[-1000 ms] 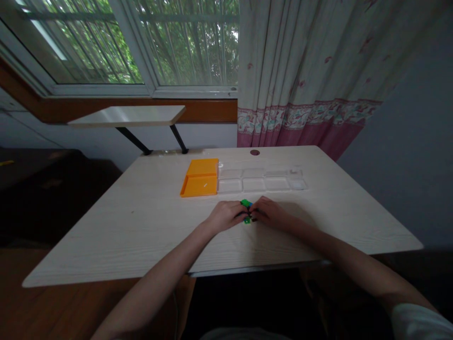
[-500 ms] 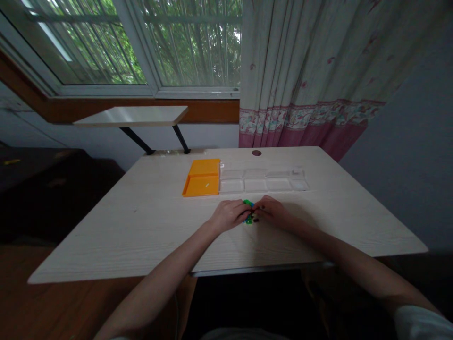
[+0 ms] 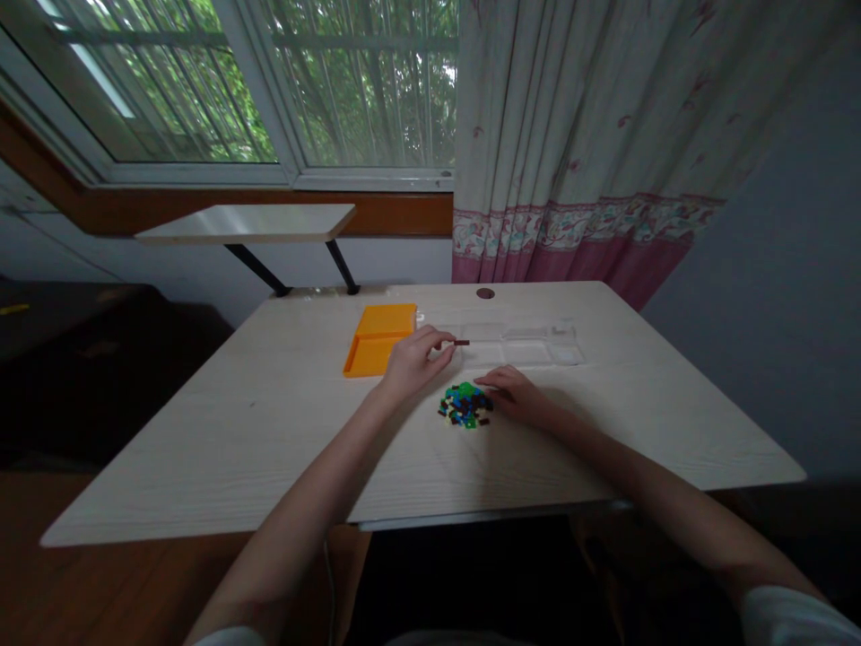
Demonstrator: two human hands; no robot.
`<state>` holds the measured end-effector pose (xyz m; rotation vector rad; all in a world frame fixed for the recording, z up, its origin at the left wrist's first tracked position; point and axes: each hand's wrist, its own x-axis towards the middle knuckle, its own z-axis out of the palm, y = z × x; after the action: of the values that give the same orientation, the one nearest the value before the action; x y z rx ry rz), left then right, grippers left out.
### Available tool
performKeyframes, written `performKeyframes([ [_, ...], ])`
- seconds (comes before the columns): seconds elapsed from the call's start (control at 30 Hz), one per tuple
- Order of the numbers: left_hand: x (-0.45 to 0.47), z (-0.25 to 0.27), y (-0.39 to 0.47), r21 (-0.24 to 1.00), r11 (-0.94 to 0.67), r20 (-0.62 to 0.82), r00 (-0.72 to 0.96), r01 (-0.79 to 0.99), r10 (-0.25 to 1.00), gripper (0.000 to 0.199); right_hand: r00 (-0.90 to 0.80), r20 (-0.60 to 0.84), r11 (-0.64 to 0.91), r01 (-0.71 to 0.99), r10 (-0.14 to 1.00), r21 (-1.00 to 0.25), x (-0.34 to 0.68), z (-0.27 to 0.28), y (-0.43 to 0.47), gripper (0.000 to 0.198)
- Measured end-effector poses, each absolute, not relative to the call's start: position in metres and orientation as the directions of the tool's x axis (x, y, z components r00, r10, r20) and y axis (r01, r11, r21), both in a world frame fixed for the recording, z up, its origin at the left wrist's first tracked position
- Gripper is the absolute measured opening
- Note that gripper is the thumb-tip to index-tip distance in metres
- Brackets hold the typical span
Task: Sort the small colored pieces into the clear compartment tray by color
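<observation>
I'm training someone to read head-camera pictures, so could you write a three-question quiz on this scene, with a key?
1. True or false: the right hand is at the edge of the pile of small coloured pieces.
2. Multiple choice: what does the left hand hold between its fingertips?
A) a bright green piece
B) a dark brown piece
C) a white pen
3. Fill in the missing word: as seen in the picture, the orange case lies to the ____ of the clear compartment tray.

Key: 1. True. 2. B. 3. left.
</observation>
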<state>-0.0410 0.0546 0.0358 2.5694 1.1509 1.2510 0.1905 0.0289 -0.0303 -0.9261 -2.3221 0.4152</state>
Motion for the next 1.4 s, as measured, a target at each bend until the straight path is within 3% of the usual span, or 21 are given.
performKeyframes([
  [0.2,-0.034,0.013,0.051,0.463,-0.678,0.682,0.259,0.571,0.684,0.015,-0.603,0.380,0.707,0.525,0.702,-0.474,0.190,-0.027,0.027,0.024],
  [0.33,-0.035,0.003,0.042,0.442,-0.694,0.645,0.335,0.568,0.686,0.016,-0.589,0.381,0.697,0.529,0.712,-0.484,0.190,-0.028,0.026,0.023],
  [0.63,-0.037,0.006,0.042,0.426,-0.683,0.686,0.281,0.594,0.671,0.017,-0.577,0.400,0.696,0.499,0.712,-0.517,0.191,-0.031,0.027,0.013],
  [0.93,-0.043,-0.004,0.057,0.388,-0.269,0.483,0.054,0.882,0.874,0.019,-0.543,0.406,0.672,0.505,0.735,-0.542,0.190,-0.028,0.026,0.008],
  [1.1,-0.045,-0.007,0.060,0.368,-0.171,0.423,-0.001,0.914,0.906,0.021,-0.530,0.409,0.664,0.508,0.743,-0.549,0.190,-0.027,0.026,0.006],
  [1.27,-0.043,-0.002,0.054,0.417,-0.250,0.432,0.051,0.874,0.900,0.025,-0.460,0.412,0.617,0.550,0.786,-0.563,0.189,-0.024,0.023,0.005],
  [1.4,-0.033,0.000,0.045,0.475,-0.503,0.404,0.328,0.722,0.854,0.022,-0.410,0.453,0.611,0.545,0.792,-0.575,0.190,-0.024,0.021,0.006],
])
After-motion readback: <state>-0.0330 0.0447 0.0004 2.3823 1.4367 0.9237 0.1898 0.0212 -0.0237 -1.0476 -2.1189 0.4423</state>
